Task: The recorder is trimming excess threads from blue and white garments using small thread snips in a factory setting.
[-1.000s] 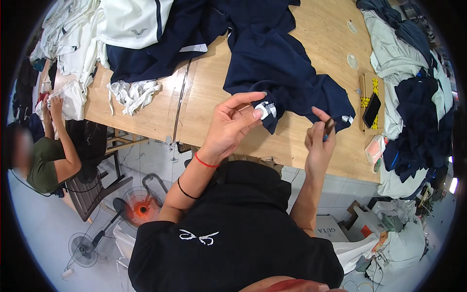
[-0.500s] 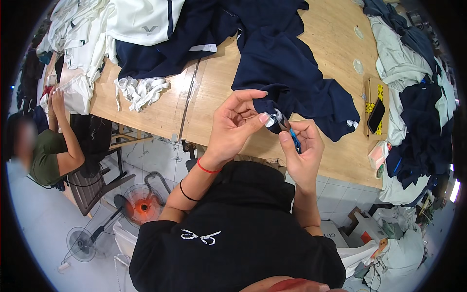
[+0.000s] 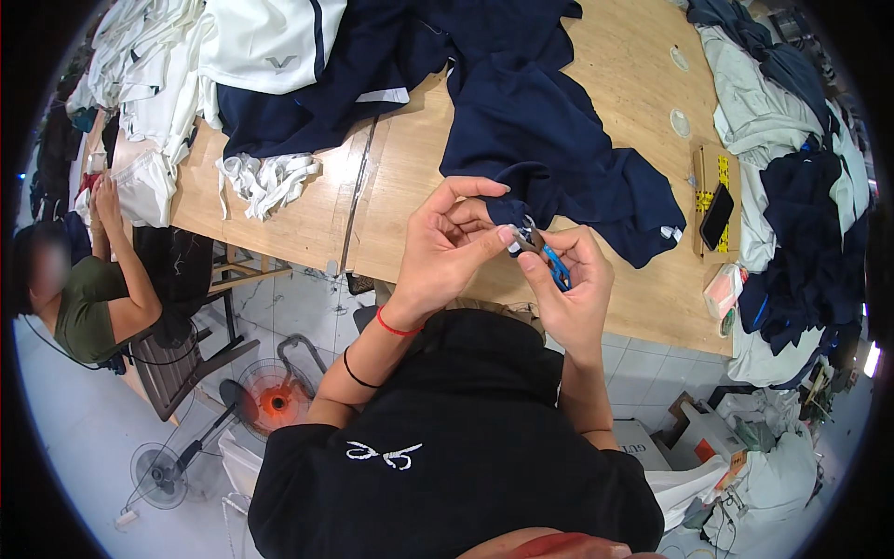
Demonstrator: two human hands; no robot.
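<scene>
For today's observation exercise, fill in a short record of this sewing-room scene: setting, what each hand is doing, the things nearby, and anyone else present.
Setting: wooden table piled with garments, seen from above
Left hand: pinches an edge of the navy garment, beside a small white tag
Right hand: holds blue-handled thread snips at that same edge
On the table: white garments, a bundle of white strips, a black phone
Right side: heap of pale and navy clothes
Other person: seated at the left end of the table, hands on white cloth
Floor: a fan
</scene>
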